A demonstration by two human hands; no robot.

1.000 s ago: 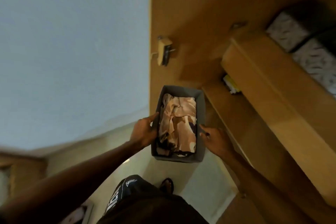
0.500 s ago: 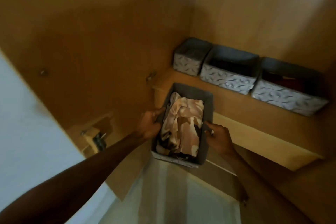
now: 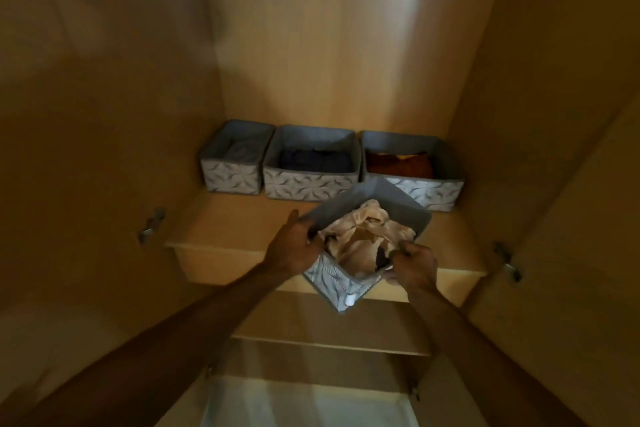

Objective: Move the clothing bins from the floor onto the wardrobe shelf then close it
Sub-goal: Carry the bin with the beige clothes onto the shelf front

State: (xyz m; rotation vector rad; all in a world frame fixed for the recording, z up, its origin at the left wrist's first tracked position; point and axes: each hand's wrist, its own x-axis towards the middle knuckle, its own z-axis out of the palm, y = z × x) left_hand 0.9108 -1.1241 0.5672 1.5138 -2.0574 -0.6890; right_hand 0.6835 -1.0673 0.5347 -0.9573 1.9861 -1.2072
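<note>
I hold the held bin [image 3: 382, 199] in both hands at the front of the wardrobe shelf [image 3: 235, 218]. It is partly over the shelf board, and its near corner hangs out past the shelf's front edge toward me. The left hand [image 3: 294, 248] grips the left rim, fingers curled over it. The right hand [image 3: 414, 267] pinches the near right rim. Crumpled pale cloth [image 3: 363, 239] fills the inside. The bin is turned cornerwise, so its walls run oblique to the shelf edge. Its far corner points at the right one of the three bins [image 3: 311, 166] lined along the back. I cannot tell whether that corner touches the right bin's front wall. The bin lies just ahead of and between the hands, with the left hand farther in over the shelf. In my judgement, the coming move depends on squaring the long axis to the back row and then pushing forward onto the bare board in front of it. The main risk is the far corner catching the right rear bin.
</note>
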